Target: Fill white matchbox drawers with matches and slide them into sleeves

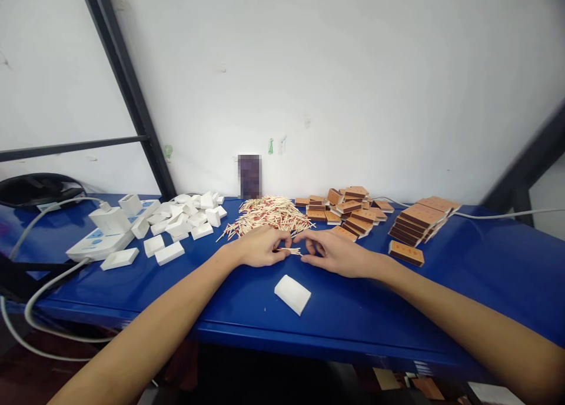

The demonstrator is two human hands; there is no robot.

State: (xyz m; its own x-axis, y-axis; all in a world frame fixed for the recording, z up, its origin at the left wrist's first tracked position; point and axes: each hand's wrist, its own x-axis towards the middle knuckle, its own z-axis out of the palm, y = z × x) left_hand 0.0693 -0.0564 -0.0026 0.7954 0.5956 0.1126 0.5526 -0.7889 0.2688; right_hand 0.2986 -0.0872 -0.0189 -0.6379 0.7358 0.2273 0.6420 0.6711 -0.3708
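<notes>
My left hand (260, 247) and my right hand (335, 253) rest on the blue table (477, 269), fingertips almost meeting. Between them lies a small bunch of matchsticks (291, 251), pinched at each end by the curled fingers of both hands. Just behind the hands spreads a loose heap of matchsticks (269, 212). One white inner matchbox tray (292, 294) sits on the table in front of the hands, nearer to me.
A pile of white trays (180, 219) lies at the left, beside a white power strip (99, 243) with cables. Brown matchbox sleeves are heaped (348, 211) behind my right hand and stacked (419, 219) further right. A black frame post rises at the left.
</notes>
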